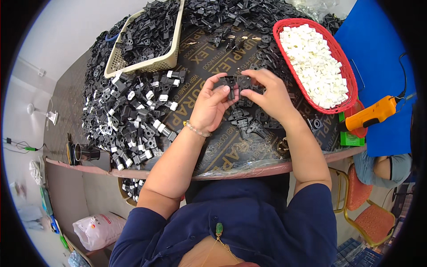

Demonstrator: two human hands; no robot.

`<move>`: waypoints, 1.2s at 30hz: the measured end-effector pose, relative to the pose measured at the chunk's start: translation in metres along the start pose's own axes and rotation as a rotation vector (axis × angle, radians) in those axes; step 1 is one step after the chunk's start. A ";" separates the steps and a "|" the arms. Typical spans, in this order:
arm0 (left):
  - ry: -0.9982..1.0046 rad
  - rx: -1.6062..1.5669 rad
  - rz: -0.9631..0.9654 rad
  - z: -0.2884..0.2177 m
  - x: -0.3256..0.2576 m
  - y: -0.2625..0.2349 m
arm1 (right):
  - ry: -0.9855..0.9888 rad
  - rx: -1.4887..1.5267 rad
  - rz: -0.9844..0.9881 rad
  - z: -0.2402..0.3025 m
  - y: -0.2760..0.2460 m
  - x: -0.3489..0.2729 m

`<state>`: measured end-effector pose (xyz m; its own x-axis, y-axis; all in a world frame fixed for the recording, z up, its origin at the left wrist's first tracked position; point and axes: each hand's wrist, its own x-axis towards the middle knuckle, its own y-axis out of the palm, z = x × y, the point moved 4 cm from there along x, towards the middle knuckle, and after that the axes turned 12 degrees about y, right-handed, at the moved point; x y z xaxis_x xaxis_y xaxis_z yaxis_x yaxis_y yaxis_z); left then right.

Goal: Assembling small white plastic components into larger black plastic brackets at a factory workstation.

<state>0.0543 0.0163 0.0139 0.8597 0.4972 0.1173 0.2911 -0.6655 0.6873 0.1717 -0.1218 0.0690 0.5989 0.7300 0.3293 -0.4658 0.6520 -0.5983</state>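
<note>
Above the middle of the dark table, my left hand (208, 106) pinches a small black plastic part (229, 82) between thumb and fingers. My right hand (272, 92) grips a second black plastic part (243, 82), squarish and flat-faced, right beside the first. Whether the two parts touch or are joined, I cannot tell. Below my hands lie several black plastic pieces (243, 121) on the tabletop. To the left of my left wrist spreads a heap of black pieces with white inserts (133, 113).
A cream basket (144, 66) of black parts stands far left, amid piled black parts (231, 13). At the right are a red basket (351, 91) of white pieces and an orange-handled tool (373, 113) on a green box (351, 139). A dark cup (86, 152) sits by the left edge.
</note>
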 end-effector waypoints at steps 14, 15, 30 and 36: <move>-0.158 -0.102 0.012 0.005 -0.005 -0.002 | -0.153 0.098 -0.060 0.002 0.011 -0.005; -0.143 -0.087 0.011 0.004 -0.006 -0.001 | -0.169 0.099 -0.086 0.003 0.010 -0.005; 0.054 0.432 0.238 0.003 -0.008 0.012 | -0.086 0.173 -0.010 -0.004 0.004 -0.002; 0.177 0.743 0.158 -0.004 -0.012 0.012 | 0.352 0.429 0.255 -0.011 0.001 -0.003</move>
<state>0.0455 0.0044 0.0236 0.8528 0.4053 0.3293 0.4292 -0.9032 0.0002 0.1764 -0.1255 0.0593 0.5790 0.8103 -0.0903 -0.8000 0.5432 -0.2548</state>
